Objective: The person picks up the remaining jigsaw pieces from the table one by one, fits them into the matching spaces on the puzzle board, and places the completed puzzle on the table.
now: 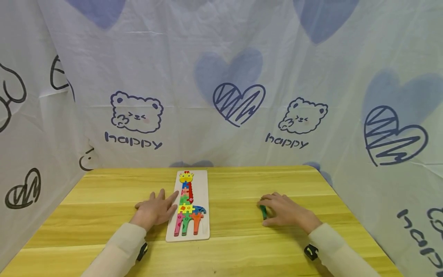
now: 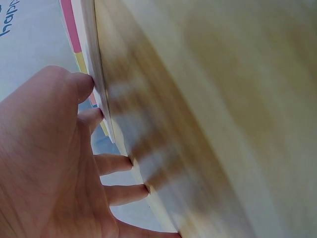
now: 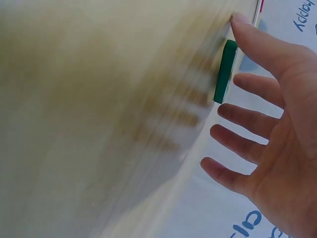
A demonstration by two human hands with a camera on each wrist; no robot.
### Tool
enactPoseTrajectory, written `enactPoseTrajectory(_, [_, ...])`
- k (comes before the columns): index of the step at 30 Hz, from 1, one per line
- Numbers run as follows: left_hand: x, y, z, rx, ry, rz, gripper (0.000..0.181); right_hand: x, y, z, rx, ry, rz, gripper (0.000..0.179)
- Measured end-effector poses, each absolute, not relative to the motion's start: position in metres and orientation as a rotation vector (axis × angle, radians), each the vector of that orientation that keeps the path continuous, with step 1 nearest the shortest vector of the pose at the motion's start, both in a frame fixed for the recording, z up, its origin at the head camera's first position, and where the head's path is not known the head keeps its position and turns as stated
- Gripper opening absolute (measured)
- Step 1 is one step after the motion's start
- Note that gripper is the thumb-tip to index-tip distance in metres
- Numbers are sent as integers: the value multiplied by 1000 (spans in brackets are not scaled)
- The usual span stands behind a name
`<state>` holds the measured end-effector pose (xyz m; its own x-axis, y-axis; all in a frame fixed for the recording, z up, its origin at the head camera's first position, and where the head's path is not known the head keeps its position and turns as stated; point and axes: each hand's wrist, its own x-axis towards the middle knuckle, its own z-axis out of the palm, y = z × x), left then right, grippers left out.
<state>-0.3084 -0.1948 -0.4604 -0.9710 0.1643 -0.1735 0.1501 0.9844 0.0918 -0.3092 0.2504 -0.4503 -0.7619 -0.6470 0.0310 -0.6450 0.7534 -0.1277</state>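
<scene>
A giraffe jigsaw puzzle (image 1: 186, 208) in several colours fills part of a white board (image 1: 201, 182), left of the table's middle. At the board's left edge is my left hand (image 1: 154, 211), its fingers spread; the left wrist view shows the thumb (image 2: 81, 87) and index finger against the board's side and the other fingertips on the table. Farther right, a green puzzle piece (image 1: 263, 212) lies on the table. Around it reaches my right hand (image 1: 287, 211); in the right wrist view the green piece (image 3: 226, 72) sits between thumb and index finger, which do not visibly pinch it.
The wooden table (image 1: 235, 192) spreads beneath both hands. Behind it and along its sides hangs a white cloth (image 1: 187, 130) printed with hearts, bears and the word happy. Each wrist wears a small black device (image 1: 311, 252).
</scene>
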Motion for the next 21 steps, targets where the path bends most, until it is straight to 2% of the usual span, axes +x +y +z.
enactPoseTrajectory(21, [-308,-195,-461,238,2953,112,61,-314,254,-455,-1121,2923,-228,56])
